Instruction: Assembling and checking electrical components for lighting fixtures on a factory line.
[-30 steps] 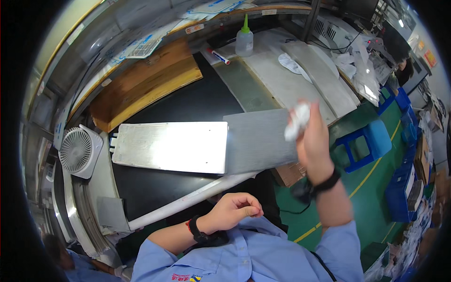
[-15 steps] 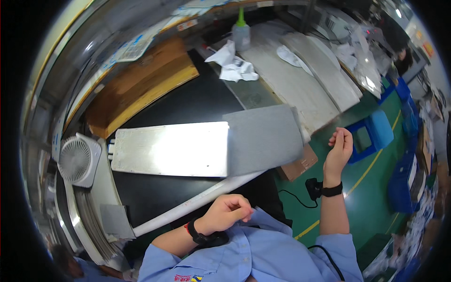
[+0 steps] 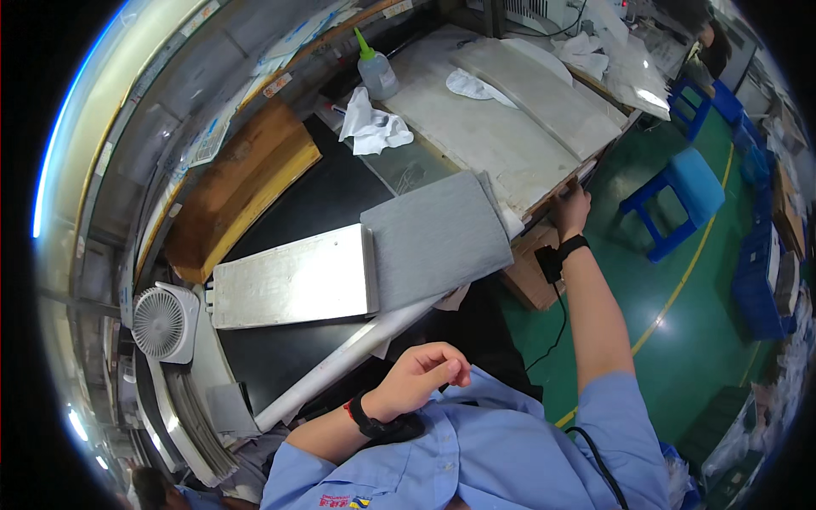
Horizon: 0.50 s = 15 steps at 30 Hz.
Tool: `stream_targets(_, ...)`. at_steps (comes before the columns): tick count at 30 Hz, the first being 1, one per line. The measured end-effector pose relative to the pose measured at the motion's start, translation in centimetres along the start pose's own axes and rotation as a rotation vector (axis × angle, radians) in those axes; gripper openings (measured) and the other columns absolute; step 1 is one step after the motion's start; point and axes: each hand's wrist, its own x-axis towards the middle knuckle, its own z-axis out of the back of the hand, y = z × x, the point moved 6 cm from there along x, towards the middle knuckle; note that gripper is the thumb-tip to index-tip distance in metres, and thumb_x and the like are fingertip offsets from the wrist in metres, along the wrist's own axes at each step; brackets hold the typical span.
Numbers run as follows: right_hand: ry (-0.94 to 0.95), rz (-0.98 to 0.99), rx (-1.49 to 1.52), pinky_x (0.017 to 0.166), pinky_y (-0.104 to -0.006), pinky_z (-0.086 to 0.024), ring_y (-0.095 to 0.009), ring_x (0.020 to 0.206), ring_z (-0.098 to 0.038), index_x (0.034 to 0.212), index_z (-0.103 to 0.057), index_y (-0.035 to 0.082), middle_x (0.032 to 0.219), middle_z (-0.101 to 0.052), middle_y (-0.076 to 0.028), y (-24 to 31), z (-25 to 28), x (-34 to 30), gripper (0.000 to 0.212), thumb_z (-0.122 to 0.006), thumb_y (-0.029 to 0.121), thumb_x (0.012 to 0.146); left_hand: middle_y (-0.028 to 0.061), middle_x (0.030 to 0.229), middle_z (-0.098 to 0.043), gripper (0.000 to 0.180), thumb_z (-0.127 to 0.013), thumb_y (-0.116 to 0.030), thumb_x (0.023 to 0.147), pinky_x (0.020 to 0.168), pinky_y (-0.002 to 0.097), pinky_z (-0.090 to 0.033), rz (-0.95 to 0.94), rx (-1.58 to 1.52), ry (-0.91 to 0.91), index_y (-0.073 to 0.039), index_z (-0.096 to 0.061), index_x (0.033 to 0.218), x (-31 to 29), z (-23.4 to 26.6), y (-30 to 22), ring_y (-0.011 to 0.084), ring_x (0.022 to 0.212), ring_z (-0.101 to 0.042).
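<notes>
My left hand (image 3: 422,376) is held before my chest, its fingers loosely curled with the thumb over them and nothing visible in them. On the right, my right hand (image 3: 572,210) reaches to the near edge of the worktop, at a dark gap beneath the pale metal sheets (image 3: 493,140). Its fingertips are hidden there. In front of me lies a flat silver metal box (image 3: 289,276), apart from both hands. A grey pad (image 3: 433,238) adjoins the box's right end, and a white tube (image 3: 344,361) runs along the table's near edge.
A white fan (image 3: 164,323) stands at the left by stacked curved strips (image 3: 187,425). Farther back are a wooden tray (image 3: 246,187), crumpled white cloth (image 3: 374,127) and a green-tipped squeeze bottle (image 3: 376,75). A cardboard box (image 3: 531,276) and blue stool (image 3: 680,200) are at the right.
My right hand has moved forward and left, from above the floor to the worktop's edge. My left hand stays curled near my chest. The view has turned to the right.
</notes>
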Motion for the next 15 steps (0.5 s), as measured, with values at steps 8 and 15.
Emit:
stream_targets(8, 0.050, -0.262, -0.001, 0.082, -0.0473, -0.049, -0.037, 0.099, -0.058, 0.098, -0.066, 0.005, 0.107, -0.056, -0.018, -0.7, -2.2, 0.1, 0.043, -0.074, 0.039, 0.073, 0.0030, 0.088, -0.064, 0.019, -0.053, -0.021, 0.098, 0.075, 0.0241, -0.045, 0.024, 0.019, -0.038, -0.004, -0.061, 0.095, 0.6, -0.6, 0.7, 0.0088, 0.081, -0.057)
stream_targets(15, -0.028, -0.153, 0.607, 0.071, -0.0340, -0.047, -0.025, 0.075, -0.060, 0.090, -0.062, -0.001, 0.080, -0.062, -0.012, -4.8, -2.3, 0.7, 0.020, -0.067, 0.018, 0.085, 0.0023, 0.087, -0.063, 0.019, -0.053, -0.020, 0.098, 0.076, 0.0243, -0.045, 0.061, 0.014, -0.056, -0.004, -0.061, 0.094, 1.9, -0.4, 0.9, 0.0085, 0.080, -0.056)
